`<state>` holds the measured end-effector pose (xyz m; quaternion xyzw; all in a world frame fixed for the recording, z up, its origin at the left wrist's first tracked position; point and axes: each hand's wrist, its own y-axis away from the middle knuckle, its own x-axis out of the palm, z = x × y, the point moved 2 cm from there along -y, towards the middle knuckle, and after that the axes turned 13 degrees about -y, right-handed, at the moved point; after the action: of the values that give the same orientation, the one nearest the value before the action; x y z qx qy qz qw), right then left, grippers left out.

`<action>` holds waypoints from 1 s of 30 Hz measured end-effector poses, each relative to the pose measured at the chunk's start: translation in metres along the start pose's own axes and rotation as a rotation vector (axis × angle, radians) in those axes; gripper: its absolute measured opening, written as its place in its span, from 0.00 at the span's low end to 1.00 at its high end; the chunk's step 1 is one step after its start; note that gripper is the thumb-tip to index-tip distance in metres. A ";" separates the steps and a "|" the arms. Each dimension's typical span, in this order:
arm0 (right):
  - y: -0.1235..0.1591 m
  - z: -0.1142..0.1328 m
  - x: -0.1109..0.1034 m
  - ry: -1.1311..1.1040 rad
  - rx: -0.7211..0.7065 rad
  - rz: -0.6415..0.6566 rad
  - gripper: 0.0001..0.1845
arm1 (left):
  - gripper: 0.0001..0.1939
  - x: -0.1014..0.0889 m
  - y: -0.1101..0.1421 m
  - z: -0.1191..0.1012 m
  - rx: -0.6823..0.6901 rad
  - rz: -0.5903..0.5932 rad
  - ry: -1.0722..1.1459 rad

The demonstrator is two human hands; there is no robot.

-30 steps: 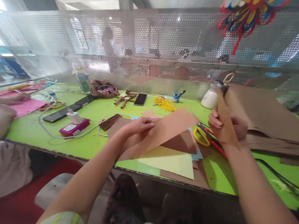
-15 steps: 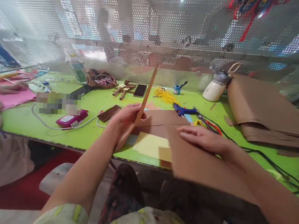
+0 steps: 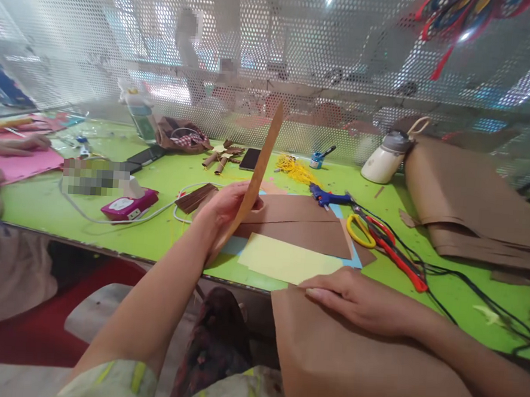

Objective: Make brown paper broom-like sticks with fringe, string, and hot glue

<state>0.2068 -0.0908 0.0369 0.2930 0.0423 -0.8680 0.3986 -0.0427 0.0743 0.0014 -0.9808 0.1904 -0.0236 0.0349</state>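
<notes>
My left hand (image 3: 233, 205) is closed on a strip of brown paper (image 3: 258, 168), held on edge above the table so that it looks narrow. A larger sheet of brown paper (image 3: 362, 366) hangs below the table's front edge, its upper corner gripped by my right hand (image 3: 353, 297). Between the hands lie cut brown paper pieces (image 3: 300, 215) and a pale yellow sheet (image 3: 288, 260), over light blue paper (image 3: 358, 256). Just beyond my right hand are scissors (image 3: 379, 235) with yellow and red handles and a blue glue gun (image 3: 330, 196).
Folded brown paper (image 3: 476, 187) fills the right side, beside a white bottle (image 3: 386, 158). Black cords (image 3: 475, 283) run across the right. A magenta power socket (image 3: 130, 205) with a white cable stands left. Another person's hand (image 3: 21, 144) rests on pink paper (image 3: 24, 169) at far left.
My right hand has come down and toward me with the large brown sheet, uncovering the scissors and glue gun. My left hand has turned its brown paper from flat to on edge.
</notes>
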 end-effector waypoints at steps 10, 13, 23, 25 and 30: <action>-0.025 -0.029 -0.012 0.500 0.260 -0.229 0.22 | 0.16 0.022 0.014 -0.007 -0.112 0.300 -0.374; -0.020 -0.034 -0.010 0.593 0.302 -0.252 0.21 | 0.16 0.024 0.013 -0.006 -0.077 0.319 -0.468; -0.020 -0.043 -0.021 0.507 0.373 -0.342 0.25 | 0.14 0.034 0.017 -0.009 -0.015 0.476 -0.658; -0.021 -0.047 -0.023 0.453 0.329 -0.355 0.29 | 0.14 0.038 0.019 -0.011 -0.010 0.501 -0.641; -0.023 -0.064 -0.022 0.347 0.318 -0.394 0.31 | 0.17 0.046 0.021 -0.012 -0.022 0.580 -0.614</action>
<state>0.2314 -0.0408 -0.0074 0.4815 0.0294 -0.8615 0.1586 -0.0088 0.0374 0.0129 -0.8484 0.4395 0.2828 0.0846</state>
